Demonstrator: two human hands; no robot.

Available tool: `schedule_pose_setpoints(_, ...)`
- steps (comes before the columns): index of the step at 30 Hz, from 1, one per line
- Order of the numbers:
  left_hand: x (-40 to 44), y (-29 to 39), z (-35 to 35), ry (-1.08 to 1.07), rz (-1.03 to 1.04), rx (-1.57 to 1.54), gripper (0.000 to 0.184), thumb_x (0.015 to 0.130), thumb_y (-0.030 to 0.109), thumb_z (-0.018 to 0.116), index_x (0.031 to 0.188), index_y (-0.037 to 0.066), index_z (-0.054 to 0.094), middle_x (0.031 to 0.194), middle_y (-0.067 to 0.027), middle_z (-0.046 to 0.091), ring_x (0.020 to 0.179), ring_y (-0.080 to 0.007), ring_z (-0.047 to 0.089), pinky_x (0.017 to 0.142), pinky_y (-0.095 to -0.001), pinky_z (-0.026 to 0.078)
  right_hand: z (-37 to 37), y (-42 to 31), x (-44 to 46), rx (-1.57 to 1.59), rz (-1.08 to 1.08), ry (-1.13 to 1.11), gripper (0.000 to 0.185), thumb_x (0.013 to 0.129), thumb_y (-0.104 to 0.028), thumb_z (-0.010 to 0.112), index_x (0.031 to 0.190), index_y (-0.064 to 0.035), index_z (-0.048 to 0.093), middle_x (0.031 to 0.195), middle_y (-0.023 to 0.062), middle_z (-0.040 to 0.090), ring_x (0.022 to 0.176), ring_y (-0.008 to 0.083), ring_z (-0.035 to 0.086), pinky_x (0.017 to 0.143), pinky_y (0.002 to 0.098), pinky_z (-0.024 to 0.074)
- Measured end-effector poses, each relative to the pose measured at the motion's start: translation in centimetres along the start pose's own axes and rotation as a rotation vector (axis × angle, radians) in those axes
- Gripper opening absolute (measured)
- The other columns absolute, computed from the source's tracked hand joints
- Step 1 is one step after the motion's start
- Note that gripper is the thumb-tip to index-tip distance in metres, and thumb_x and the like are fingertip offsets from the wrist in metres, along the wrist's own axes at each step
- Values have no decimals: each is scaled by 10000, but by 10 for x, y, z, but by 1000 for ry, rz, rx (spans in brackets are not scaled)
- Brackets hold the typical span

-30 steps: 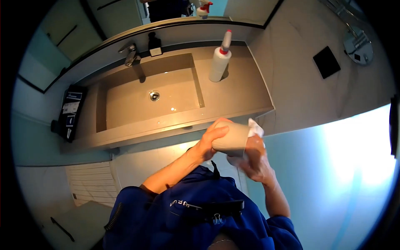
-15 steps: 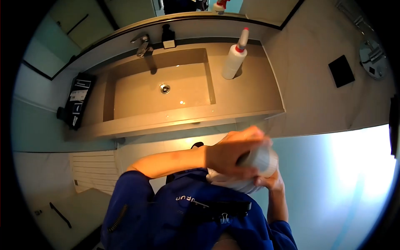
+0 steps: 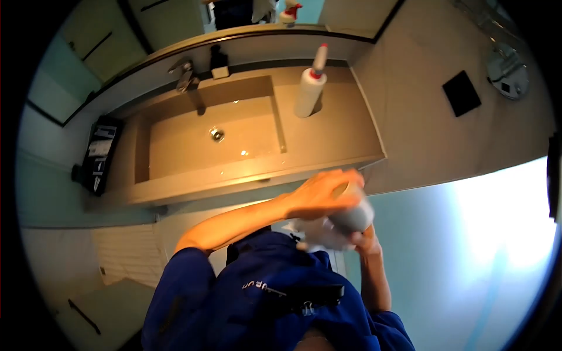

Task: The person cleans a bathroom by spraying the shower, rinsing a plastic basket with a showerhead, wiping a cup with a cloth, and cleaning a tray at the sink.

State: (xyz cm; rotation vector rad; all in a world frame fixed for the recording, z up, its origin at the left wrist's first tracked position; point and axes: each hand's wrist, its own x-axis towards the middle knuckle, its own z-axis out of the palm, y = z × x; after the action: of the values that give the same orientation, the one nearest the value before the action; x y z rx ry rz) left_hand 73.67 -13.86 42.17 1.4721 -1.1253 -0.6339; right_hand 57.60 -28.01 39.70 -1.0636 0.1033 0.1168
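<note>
My left hand (image 3: pixel 322 192) reaches across from the left, its fingers curled round a pale grey-white cup-like cylinder (image 3: pixel 356 215). Lower right, my right hand (image 3: pixel 366 241) grips the same cylinder from beneath, with the thumb showing at its edge. A whitish cloth (image 3: pixel 322 233) hangs bunched under the cylinder, close to both hands. Motion blurs the cylinder and cloth, so their exact kind and how the cloth is held are unclear. Both hands are in front of my body, just short of the counter's front edge.
Ahead is a beige counter (image 3: pixel 342 140) with a sunken sink (image 3: pixel 175 146) and a faucet (image 3: pixel 185 76). A white spray bottle (image 3: pixel 310 93) stands right of the basin, a dark soap bottle (image 3: pixel 219 63) behind it. A black pouch (image 3: pixel 100 155) lies at the left end.
Both hands have shifted slightly up and left in view with the cylinder, which has turned. The cloth hangs lower and looser. The view has moved, sliding the counter left.
</note>
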Motion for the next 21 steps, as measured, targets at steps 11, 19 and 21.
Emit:
schedule_pose_setpoints(11, -3, 14, -5, -31, 525, 133, 449, 844, 400, 499, 1114, 41, 498, 927, -102, 579, 736, -212, 573, 612, -333, 479, 27, -28, 12, -457, -199, -204, 530, 640, -226, 767, 1109, -84, 563, 1055, 132, 588, 912, 303, 586, 817, 376, 468)
schedule_pose_setpoints(19, -17, 7, 13, 286, -648, -931, 494, 811, 500, 461, 1038, 67, 534, 851, -98, 586, 563, -183, 562, 398, -256, 418, 9, -41, 30, -1295, -273, -212, 501, 636, -162, 777, 1090, -89, 579, 1068, 105, 586, 903, 234, 600, 720, 329, 488)
schedule_pose_setpoints(21, -11, -5, 4, 312, -30, -223, 436, 787, 413, 523, 1045, 62, 545, 930, -136, 560, 687, -237, 573, 500, -309, 453, 17, -37, 37, -839, -118, -94, 515, 654, -139, 769, 1118, -72, 558, 1027, 111, 589, 933, 205, 585, 784, 317, 472)
